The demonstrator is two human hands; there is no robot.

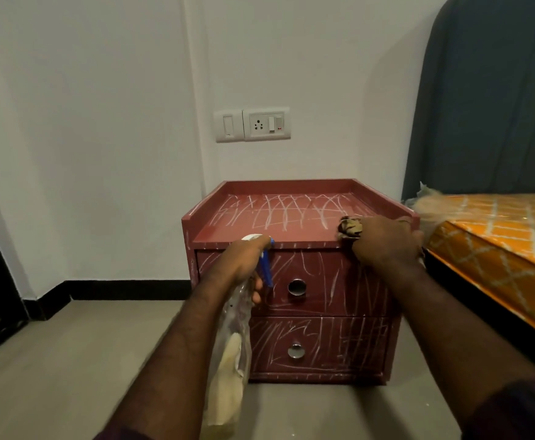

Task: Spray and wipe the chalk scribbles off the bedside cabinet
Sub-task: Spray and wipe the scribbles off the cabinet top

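A dark red bedside cabinet (294, 231) with two drawers stands against the wall. White chalk scribbles (286, 211) cover its top and both drawer fronts. My left hand (244, 265) grips a clear spray bottle (232, 347) with a blue trigger, held in front of the upper drawer with the nozzle near the top's front edge. My right hand (386, 241) holds a crumpled brownish cloth (350, 228) against the front right corner of the cabinet top.
A bed with an orange patterned mattress (494, 236) and a teal headboard (488, 100) stands close on the right. A switch and socket plate (253, 124) is on the wall above the cabinet. Bare grey floor (69, 360) lies to the left.
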